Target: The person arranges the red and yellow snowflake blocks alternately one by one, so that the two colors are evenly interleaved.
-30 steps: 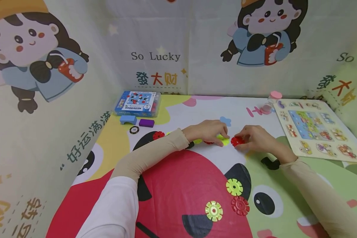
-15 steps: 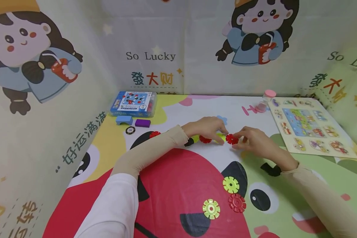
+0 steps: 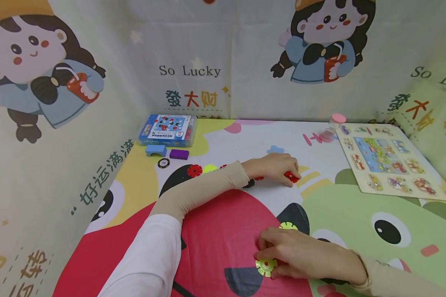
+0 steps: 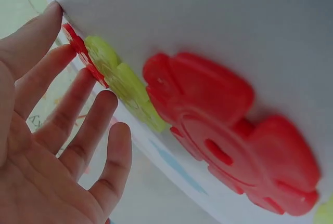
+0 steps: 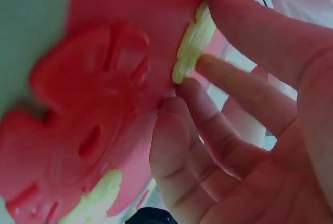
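Notched plastic snowflake discs lie on the table in a row, with a red disc (image 3: 195, 170) and a yellow disc (image 3: 209, 168) at its left. My left hand (image 3: 273, 168) holds the red disc (image 3: 291, 177) at the row's right end, thumb and fingers at its rim. Behind it in the left wrist view come a yellow disc (image 4: 122, 81) and a large red one (image 4: 223, 130). Closer to me, my right hand (image 3: 299, 253) pinches a yellow disc (image 3: 266, 267) by its edge. Another red disc (image 5: 88, 120) shows under that hand in the right wrist view, hidden in the head view.
A blue kit box (image 3: 168, 130) stands at the back left, with a blue arch block (image 3: 156, 150), a purple block (image 3: 179, 154) and a black chip (image 3: 164, 163) before it. At the back right are a pink-lidded jar (image 3: 333, 126) and a picture puzzle board (image 3: 388, 159).
My right hand has left the red disc at the row's right end and moved toward me, onto a yellow disc. My left hand has shifted right onto that red disc.
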Demonstrator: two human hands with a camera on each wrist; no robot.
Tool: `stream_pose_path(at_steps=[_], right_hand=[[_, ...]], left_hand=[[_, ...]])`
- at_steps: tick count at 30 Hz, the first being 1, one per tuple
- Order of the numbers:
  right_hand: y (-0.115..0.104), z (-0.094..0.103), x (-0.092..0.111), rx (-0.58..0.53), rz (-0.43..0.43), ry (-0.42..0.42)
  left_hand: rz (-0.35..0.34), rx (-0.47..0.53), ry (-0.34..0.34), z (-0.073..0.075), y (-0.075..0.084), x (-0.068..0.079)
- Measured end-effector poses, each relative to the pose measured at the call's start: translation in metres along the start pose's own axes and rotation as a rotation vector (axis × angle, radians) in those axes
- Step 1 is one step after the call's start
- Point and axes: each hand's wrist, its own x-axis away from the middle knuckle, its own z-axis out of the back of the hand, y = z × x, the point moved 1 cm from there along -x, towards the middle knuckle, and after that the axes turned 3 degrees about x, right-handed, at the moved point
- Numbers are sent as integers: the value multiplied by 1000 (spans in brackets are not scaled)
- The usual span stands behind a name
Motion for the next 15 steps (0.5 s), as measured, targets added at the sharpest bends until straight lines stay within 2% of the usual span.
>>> stream_pose_path(at_steps=[10, 15], right_hand=[[-2, 0, -5, -39, -41, -78], [-4, 1, -5, -52, -86, -75]], left_hand=[[-9, 4, 1, -1, 0, -1], [6, 14, 7, 0, 0, -1]])
